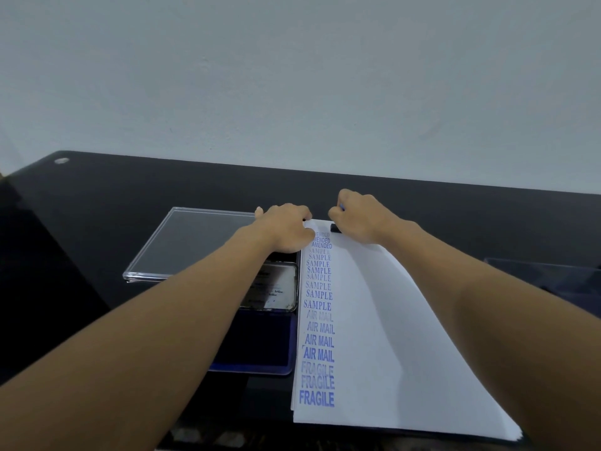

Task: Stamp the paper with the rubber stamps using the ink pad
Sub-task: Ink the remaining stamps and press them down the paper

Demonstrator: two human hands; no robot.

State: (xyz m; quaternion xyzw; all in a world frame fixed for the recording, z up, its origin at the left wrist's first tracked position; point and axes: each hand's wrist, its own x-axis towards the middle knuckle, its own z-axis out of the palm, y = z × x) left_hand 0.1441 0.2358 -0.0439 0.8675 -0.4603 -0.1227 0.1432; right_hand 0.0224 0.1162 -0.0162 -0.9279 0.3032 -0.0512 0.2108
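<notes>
At the far edge of the paper (374, 320), a dark rubber stamp (335, 228) is pinched by the right hand (361, 219) while the left hand (287, 227), pressed flat, apparently steadies the sheet beside the open ink pad (260, 346).

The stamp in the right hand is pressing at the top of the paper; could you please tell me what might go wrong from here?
1. The stamp sits at the far edge of the paper, so part of the print may land on the table.
2. The left hand rests over the AMENDED prints and could smear them if the ink is wet.
3. The open ink pad touches the paper's left edge, so a nudge could stain the sheet.
</notes>
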